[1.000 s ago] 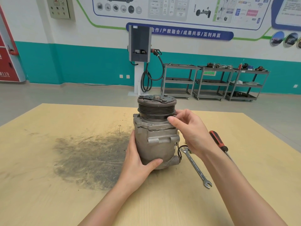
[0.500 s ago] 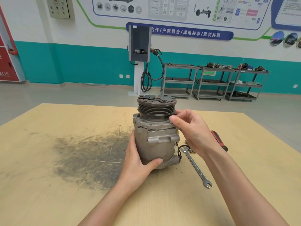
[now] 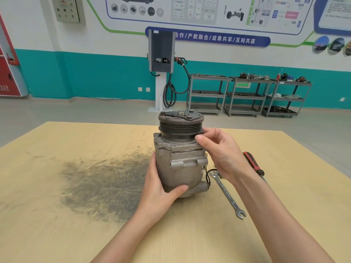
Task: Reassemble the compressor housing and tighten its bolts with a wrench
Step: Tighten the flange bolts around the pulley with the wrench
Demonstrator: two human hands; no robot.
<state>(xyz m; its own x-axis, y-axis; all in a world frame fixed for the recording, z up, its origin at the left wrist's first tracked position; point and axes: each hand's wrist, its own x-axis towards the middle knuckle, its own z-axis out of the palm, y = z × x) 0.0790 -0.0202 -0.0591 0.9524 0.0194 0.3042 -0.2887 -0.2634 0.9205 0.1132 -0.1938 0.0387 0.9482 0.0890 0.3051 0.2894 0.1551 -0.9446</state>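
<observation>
The grey metal compressor with its dark ribbed pulley [image 3: 180, 158] stands upright on the pale wooden table [image 3: 57, 234], beside a dark scuffed stain [image 3: 106, 186]. The left hand [image 3: 159, 190] grasps its lower body; the right hand [image 3: 222, 154] pinches at the flange under the pulley, on what I cannot tell. Behind that wrist, partly hidden, lie a silver open-ended wrench [image 3: 228, 196] and a red-handled screwdriver [image 3: 253, 164]

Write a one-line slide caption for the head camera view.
Left hand steadies the upright compressor on the table while right hand fingers work at its upper flange; wrench lies unused alongside.
</observation>
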